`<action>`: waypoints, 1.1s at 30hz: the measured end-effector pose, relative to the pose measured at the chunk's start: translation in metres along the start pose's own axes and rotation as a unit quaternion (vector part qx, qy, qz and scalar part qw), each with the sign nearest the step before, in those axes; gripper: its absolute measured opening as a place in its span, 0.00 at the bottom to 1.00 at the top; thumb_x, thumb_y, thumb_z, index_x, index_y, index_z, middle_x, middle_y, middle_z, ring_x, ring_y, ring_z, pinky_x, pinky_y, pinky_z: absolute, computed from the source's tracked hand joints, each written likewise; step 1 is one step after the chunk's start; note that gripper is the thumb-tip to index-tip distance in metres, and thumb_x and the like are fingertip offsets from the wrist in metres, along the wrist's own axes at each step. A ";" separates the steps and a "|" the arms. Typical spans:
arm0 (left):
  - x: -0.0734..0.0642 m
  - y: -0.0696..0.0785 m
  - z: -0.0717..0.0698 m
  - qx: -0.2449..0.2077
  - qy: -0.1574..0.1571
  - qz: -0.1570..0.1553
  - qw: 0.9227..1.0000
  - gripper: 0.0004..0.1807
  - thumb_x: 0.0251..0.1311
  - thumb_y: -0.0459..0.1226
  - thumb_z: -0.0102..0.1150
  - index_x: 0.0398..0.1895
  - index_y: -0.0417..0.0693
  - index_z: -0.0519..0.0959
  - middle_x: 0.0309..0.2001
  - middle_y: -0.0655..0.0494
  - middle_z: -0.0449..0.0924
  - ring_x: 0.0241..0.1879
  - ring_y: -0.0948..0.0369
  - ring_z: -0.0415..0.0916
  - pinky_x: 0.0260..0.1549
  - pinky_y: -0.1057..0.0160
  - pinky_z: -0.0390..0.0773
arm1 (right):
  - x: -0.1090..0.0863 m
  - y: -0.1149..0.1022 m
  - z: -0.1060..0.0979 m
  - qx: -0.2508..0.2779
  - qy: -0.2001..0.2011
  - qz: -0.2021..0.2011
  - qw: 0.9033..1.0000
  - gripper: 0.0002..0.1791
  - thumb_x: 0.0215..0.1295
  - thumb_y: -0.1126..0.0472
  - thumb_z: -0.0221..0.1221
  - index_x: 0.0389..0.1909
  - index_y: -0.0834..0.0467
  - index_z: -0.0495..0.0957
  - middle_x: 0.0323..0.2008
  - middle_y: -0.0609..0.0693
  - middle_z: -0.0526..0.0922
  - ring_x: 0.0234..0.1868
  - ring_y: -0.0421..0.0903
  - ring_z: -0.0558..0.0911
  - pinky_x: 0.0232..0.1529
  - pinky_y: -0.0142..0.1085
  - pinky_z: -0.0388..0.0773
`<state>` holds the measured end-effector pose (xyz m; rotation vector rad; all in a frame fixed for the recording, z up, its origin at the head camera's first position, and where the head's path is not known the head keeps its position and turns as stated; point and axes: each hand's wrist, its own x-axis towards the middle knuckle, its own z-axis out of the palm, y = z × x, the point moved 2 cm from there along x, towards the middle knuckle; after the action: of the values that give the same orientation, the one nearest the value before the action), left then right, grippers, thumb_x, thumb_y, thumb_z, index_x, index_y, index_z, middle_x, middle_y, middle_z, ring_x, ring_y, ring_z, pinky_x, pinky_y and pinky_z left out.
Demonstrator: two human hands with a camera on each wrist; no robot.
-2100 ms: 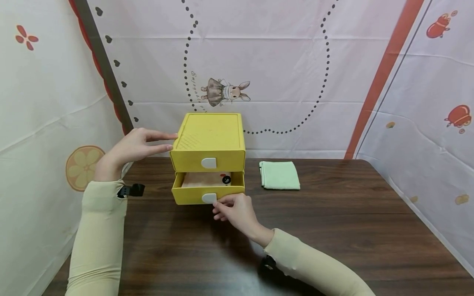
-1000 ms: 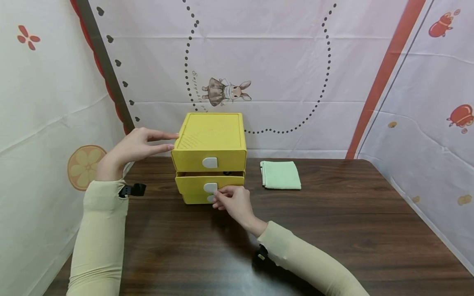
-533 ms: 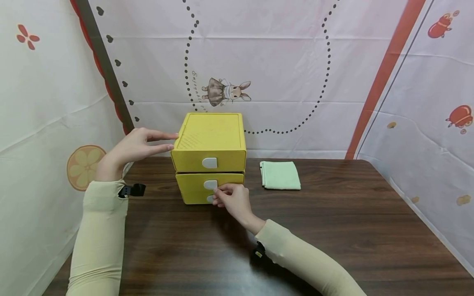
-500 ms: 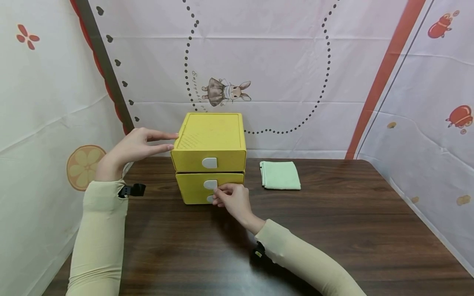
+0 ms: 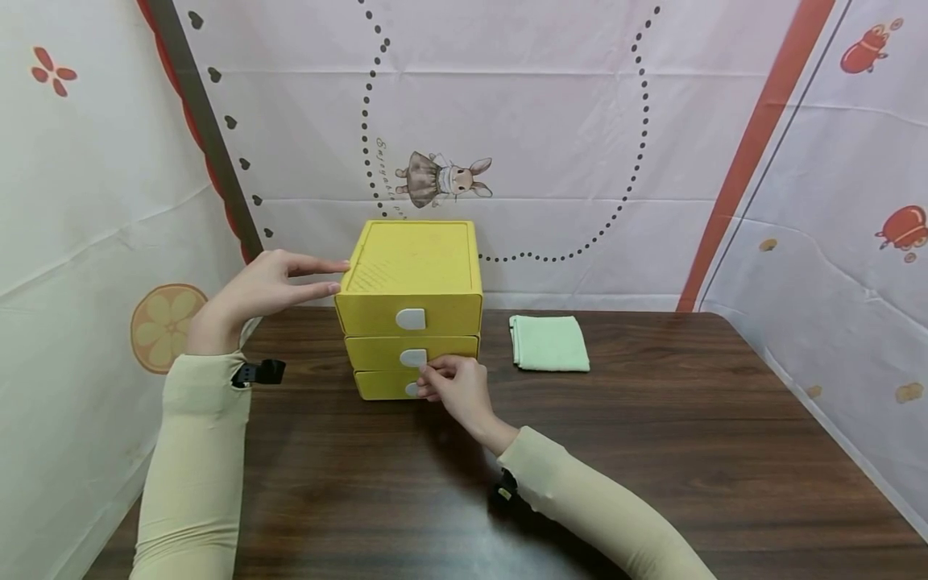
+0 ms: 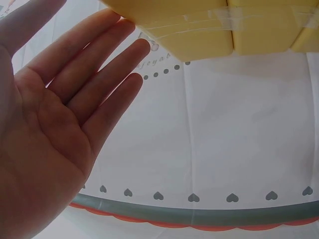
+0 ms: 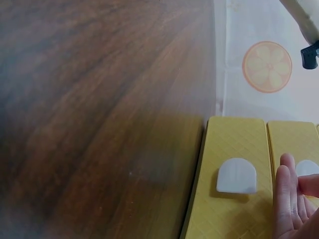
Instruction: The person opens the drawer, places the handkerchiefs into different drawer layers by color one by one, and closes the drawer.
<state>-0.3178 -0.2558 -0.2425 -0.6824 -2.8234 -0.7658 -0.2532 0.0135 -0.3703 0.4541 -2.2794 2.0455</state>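
A yellow three-drawer box (image 5: pixel 416 256) stands on the table, all its drawers flush. Each drawer front carries a white rounded handle. With thumb and forefinger, my right hand (image 5: pixel 461 393) pinches the right edge of the middle drawer's handle (image 5: pixel 412 358); its other fingers are curled below. That hand partly covers the bottom drawer's handle (image 5: pixel 412 390), which shows whole in the right wrist view (image 7: pixel 237 176). My left hand (image 5: pixel 263 284) rests its fingertips and thumb on the box's left side, fingers straight. In the left wrist view its palm (image 6: pixel 45 134) holds nothing.
A folded pale green cloth (image 5: pixel 548 344) lies on the dark wooden table (image 5: pixel 652 435), right of the box. Printed fabric walls (image 5: pixel 565 145) close in the back and both sides. Clear tape (image 6: pixel 199 22) runs along the box's side.
The middle drawer has slid back from pulled out to flush, hiding the dark round item inside. My right hand has moved forward with it. My left hand has stayed put.
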 end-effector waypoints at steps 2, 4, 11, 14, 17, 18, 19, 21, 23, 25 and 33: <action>0.000 0.000 0.000 0.000 0.000 0.000 1.000 0.24 0.57 0.57 0.59 0.57 0.64 0.79 0.55 0.54 0.80 0.55 0.55 0.76 0.51 0.44 0.73 | -0.001 -0.002 0.000 0.000 0.002 -0.002 1.000 0.12 0.64 0.68 0.57 0.39 0.77 0.79 0.31 0.72 0.83 0.32 0.66 0.84 0.31 0.47 0.83; 0.000 0.001 0.000 0.000 -0.002 -0.002 1.000 0.24 0.57 0.57 0.59 0.57 0.64 0.78 0.55 0.54 0.80 0.55 0.54 0.75 0.52 0.44 0.73 | -0.001 -0.002 0.000 0.001 0.002 -0.003 1.000 0.12 0.64 0.69 0.57 0.38 0.77 0.79 0.31 0.72 0.83 0.32 0.66 0.84 0.31 0.47 0.83; -0.001 0.001 -0.001 -0.002 0.000 -0.010 1.000 0.25 0.56 0.58 0.60 0.56 0.64 0.79 0.55 0.54 0.80 0.56 0.54 0.75 0.52 0.43 0.72 | 0.002 0.000 -0.001 -0.002 -0.003 0.001 1.000 0.13 0.64 0.68 0.58 0.39 0.77 0.80 0.31 0.72 0.83 0.33 0.66 0.84 0.33 0.50 0.82; 0.000 0.000 0.000 -0.002 -0.001 -0.009 1.000 0.26 0.56 0.59 0.59 0.56 0.64 0.79 0.55 0.55 0.80 0.56 0.55 0.75 0.52 0.44 0.72 | 0.005 0.007 -0.001 0.000 -0.001 -0.003 1.000 0.12 0.64 0.68 0.58 0.38 0.76 0.80 0.31 0.71 0.83 0.32 0.65 0.84 0.32 0.49 0.82; 0.000 0.000 0.000 -0.004 -0.002 -0.008 1.000 0.25 0.56 0.59 0.59 0.56 0.64 0.79 0.55 0.54 0.79 0.56 0.54 0.75 0.52 0.44 0.72 | 0.010 0.020 -0.001 -0.001 0.003 -0.002 1.000 0.12 0.64 0.65 0.59 0.38 0.74 0.81 0.30 0.69 0.84 0.30 0.61 0.85 0.30 0.45 0.83; 0.001 -0.001 0.000 -0.003 -0.002 -0.007 1.000 0.25 0.56 0.58 0.59 0.57 0.64 0.79 0.55 0.54 0.79 0.56 0.54 0.75 0.52 0.43 0.72 | 0.011 0.024 -0.001 -0.002 0.005 -0.003 1.000 0.12 0.64 0.64 0.60 0.37 0.72 0.82 0.29 0.67 0.84 0.29 0.59 0.86 0.29 0.43 0.83; 0.001 -0.001 0.000 -0.002 -0.001 -0.006 1.000 0.25 0.57 0.58 0.59 0.57 0.64 0.79 0.55 0.54 0.79 0.56 0.54 0.75 0.52 0.43 0.72 | 0.013 0.028 -0.001 -0.005 0.007 -0.004 1.000 0.12 0.63 0.64 0.60 0.37 0.71 0.82 0.29 0.65 0.85 0.28 0.56 0.86 0.29 0.41 0.83; 0.001 -0.001 0.000 -0.002 0.000 -0.005 1.000 0.25 0.57 0.58 0.59 0.56 0.64 0.79 0.55 0.54 0.80 0.56 0.55 0.75 0.52 0.44 0.72 | 0.014 0.033 -0.001 -0.014 0.009 -0.004 1.000 0.11 0.63 0.62 0.62 0.37 0.67 0.83 0.28 0.62 0.86 0.27 0.52 0.87 0.28 0.39 0.83; 0.001 -0.001 0.000 -0.001 0.001 -0.004 1.000 0.25 0.56 0.59 0.59 0.56 0.65 0.79 0.55 0.55 0.80 0.55 0.56 0.75 0.52 0.45 0.73 | 0.013 0.035 -0.001 -0.024 0.009 -0.007 1.000 0.10 0.62 0.61 0.62 0.36 0.65 0.84 0.27 0.59 0.86 0.26 0.48 0.86 0.27 0.37 0.83; 0.001 -0.002 0.000 -0.001 0.002 -0.004 1.000 0.25 0.56 0.59 0.59 0.56 0.65 0.79 0.54 0.56 0.80 0.54 0.57 0.75 0.51 0.46 0.73 | 0.012 0.036 -0.002 -0.031 0.005 -0.003 1.000 0.09 0.61 0.61 0.63 0.36 0.63 0.84 0.28 0.57 0.87 0.25 0.45 0.86 0.28 0.37 0.83; 0.001 -0.002 0.000 -0.002 0.001 -0.004 1.000 0.25 0.56 0.59 0.59 0.56 0.65 0.79 0.55 0.56 0.80 0.55 0.56 0.75 0.52 0.46 0.73 | 0.005 0.041 -0.005 -0.058 -0.018 0.019 0.998 0.09 0.60 0.59 0.64 0.36 0.62 0.84 0.29 0.56 0.87 0.27 0.47 0.87 0.28 0.37 0.83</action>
<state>-0.3198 -0.2570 -0.2433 -0.6715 -2.8257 -0.7727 -0.2690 0.0213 -0.4082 0.4488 -2.4296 1.9223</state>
